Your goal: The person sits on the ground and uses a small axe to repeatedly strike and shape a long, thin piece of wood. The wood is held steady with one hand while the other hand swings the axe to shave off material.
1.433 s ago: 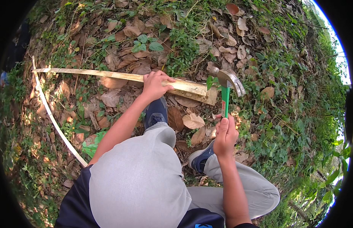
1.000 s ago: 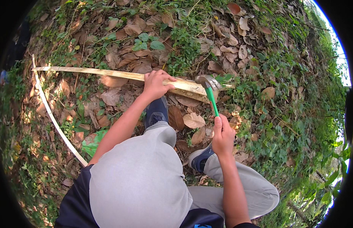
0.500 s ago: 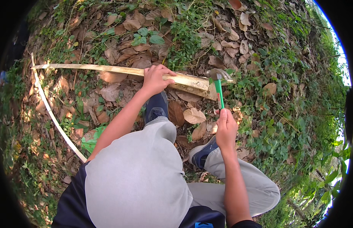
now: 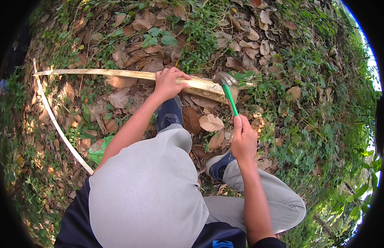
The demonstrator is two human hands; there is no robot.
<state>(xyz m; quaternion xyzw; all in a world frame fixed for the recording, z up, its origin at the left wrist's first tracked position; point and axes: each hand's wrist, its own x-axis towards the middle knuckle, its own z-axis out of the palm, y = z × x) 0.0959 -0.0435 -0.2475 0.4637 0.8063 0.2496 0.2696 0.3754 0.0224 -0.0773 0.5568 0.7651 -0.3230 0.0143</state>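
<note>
A long pale split bamboo piece (image 4: 113, 74) lies across the leafy ground, its thick end toward the right. My left hand (image 4: 168, 82) grips it near that thick end. My right hand (image 4: 243, 138) is closed on the green handle of a hammer (image 4: 228, 89). The hammer's metal head rests against the thick end of the bamboo, just right of my left hand. My knees, in grey trousers, fill the lower middle of the view, and my dark shoe (image 4: 169, 112) sits just below the bamboo.
A thin curved pale strip (image 4: 55, 124) runs from the bamboo's left tip down toward my left knee. Dry brown leaves (image 4: 210, 122) and green weeds cover the ground. A green scrap (image 4: 99, 149) lies by my left leg. My other shoe (image 4: 218, 164) is under my right forearm.
The hammer, held raised and upright to the right of the bamboo's end, has swung down; its head now meets the thick end. My left hand has kept its grip.
</note>
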